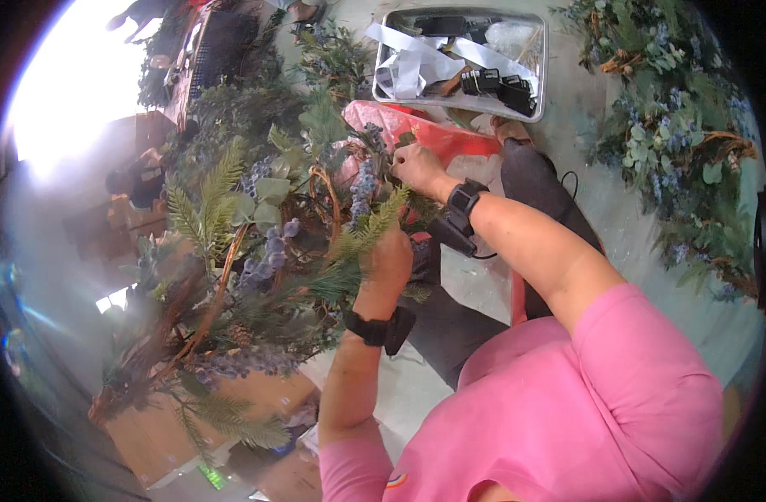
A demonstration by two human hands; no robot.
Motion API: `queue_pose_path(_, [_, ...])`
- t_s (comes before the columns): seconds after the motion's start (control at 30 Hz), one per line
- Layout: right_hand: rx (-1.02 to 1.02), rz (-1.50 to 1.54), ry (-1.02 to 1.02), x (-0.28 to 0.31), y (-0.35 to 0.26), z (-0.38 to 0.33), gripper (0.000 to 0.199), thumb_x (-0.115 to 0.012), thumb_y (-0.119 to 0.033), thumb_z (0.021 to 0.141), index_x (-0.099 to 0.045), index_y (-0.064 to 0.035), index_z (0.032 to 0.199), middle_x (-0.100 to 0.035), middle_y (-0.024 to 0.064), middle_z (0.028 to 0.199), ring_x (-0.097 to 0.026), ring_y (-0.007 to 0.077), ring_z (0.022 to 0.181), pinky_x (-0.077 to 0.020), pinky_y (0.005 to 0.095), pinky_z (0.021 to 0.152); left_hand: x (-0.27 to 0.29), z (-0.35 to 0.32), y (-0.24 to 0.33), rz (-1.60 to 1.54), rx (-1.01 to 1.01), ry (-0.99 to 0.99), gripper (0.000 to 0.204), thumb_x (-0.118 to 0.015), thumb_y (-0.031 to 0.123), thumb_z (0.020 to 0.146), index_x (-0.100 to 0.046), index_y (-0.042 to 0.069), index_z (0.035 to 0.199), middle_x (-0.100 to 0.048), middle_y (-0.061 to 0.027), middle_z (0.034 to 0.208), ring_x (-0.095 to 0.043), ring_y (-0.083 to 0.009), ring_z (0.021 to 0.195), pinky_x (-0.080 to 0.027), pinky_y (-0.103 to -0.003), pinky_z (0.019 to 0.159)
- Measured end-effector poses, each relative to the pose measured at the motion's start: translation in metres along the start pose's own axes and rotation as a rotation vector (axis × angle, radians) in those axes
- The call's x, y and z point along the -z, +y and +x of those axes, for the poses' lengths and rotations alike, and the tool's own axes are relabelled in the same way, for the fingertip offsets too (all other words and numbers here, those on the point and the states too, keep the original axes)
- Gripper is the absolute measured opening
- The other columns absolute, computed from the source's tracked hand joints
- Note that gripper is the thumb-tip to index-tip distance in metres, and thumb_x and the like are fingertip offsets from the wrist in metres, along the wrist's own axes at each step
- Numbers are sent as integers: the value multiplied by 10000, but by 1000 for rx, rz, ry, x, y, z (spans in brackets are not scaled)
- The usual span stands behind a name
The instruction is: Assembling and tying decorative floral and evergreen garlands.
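Note:
A large wreath [220, 293] of twisted brown vine, green fern-like sprigs, round leaves and blue berries fills the left side in front of me. At its right edge my right hand [420, 170] has its fingers curled in a pinch among the leaves; what they hold is too small to make out. Just below and nearer, my left hand [389, 255] reaches up into the same edge, its fingers hidden behind a green sprig [374, 224]. Close by both hands hangs a cluster of blue berries [362, 188]. Each wrist wears a black strapped device.
Ahead stands a grey tray [540, 84] with white strips and black boxes. A red and pink plastic bag or sheet [462, 142] lies below it. More berry greenery [667, 134] lies on the floor at right. Cardboard boxes [190, 427] sit beneath the wreath at lower left.

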State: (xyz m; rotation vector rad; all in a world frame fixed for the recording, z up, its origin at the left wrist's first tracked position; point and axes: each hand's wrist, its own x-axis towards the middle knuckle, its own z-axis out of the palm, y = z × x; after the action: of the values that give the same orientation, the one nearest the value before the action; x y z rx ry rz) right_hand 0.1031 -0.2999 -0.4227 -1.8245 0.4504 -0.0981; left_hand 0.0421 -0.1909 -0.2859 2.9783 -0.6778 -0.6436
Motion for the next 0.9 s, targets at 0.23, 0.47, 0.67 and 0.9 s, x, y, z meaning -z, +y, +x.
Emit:
queue_pose_path(0.23, [109,156,-83,-1,12,-1,169,-584,-192,701,-619,-36,753,-600,188,770,-587,340,757,-453,404,674,-29,27,8,333,217,57,328,-523,140,794,-513,70,1114,-597,-150,956,-604,-314,840,-480,-425,673])
queue_pose_path(0.47, [90,356,-193,29,37,-5,180,-611,-165,670,-603,-8,757,-611,168,755,-597,306,753,-451,374,705,-57,43,-24,430,-50,235,283,-527,228,828,-557,91,1074,-594,-123,1002,-569,-306,919,-456,-415,753])
queue_pose_path(0.67, [54,421,-411,80,45,-13,178,-595,-101,692,-578,21,821,-583,67,700,-541,120,687,-434,276,664,-30,47,-18,619,29,230,235,-530,285,814,-615,105,939,-638,-101,754,-604,-326,581,-465,-442,521])
queue_pose_path(0.9, [206,411,-473,72,9,-17,174,-565,-90,706,-590,5,849,-591,82,716,-557,133,688,-439,288,651,-19,50,-26,165,336,423,431,-612,398,774,-619,-31,742,-595,-222,672,-587,-390,678,-440,-471,600])
